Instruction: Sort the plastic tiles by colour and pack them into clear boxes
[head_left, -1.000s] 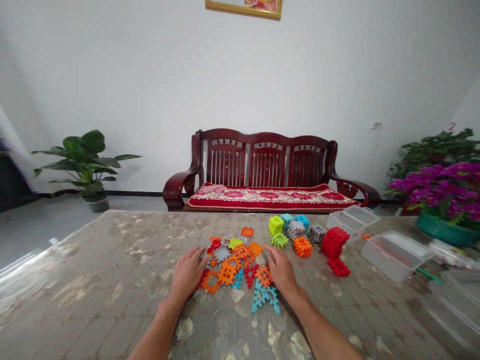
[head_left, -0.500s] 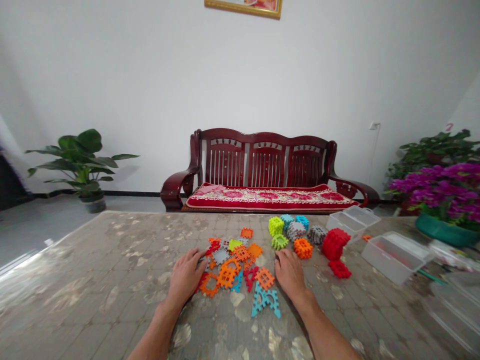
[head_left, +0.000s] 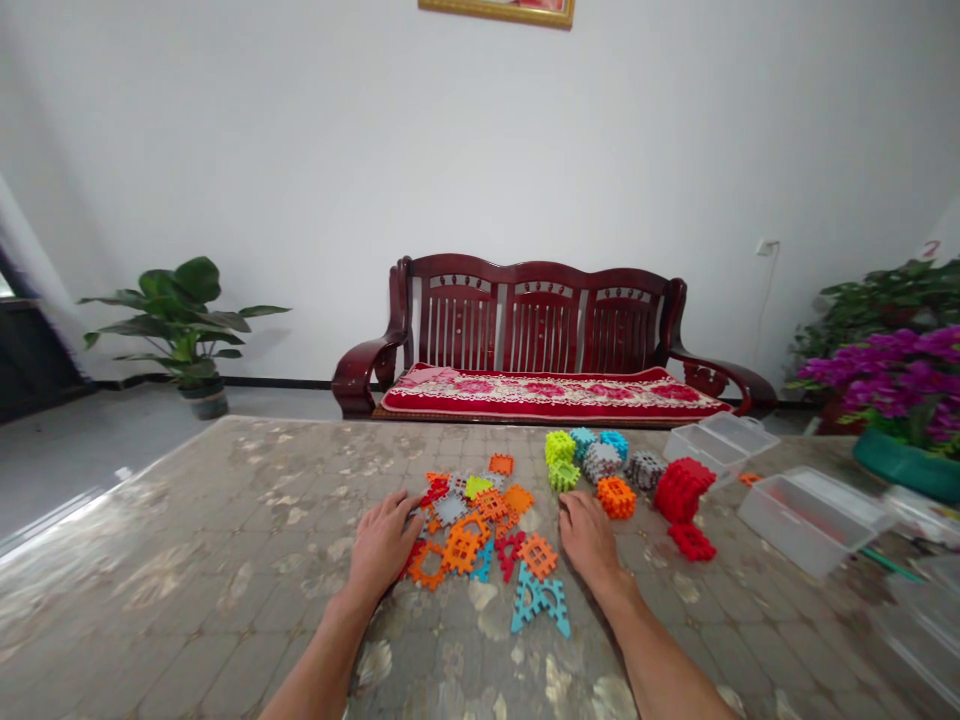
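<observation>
A loose heap of flat interlocking plastic tiles [head_left: 480, 520], mostly orange with red, grey, green and blue ones, lies on the table between my hands. My left hand [head_left: 384, 545] rests flat at the heap's left edge, fingers stretched out and touching the tiles. My right hand [head_left: 589, 540] lies flat on the table at the heap's right side, fingers apart, holding nothing. A blue triangular tile [head_left: 541, 600] sits nearest me, just left of my right wrist. An orange cube of tiles [head_left: 616, 496] stands just beyond my right fingertips.
Several built cubes in green [head_left: 559, 447], blue, grey and red [head_left: 681, 488] stand at the back right. Clear plastic boxes [head_left: 814, 512] and a pot of purple flowers [head_left: 900, 400] line the right side. A patterned table [head_left: 225, 560] extends left. A wooden bench [head_left: 544, 350] stands behind.
My right hand has slid off the orange tile to the right, onto the bare table. My left hand has hardly moved. The view has shifted slightly.
</observation>
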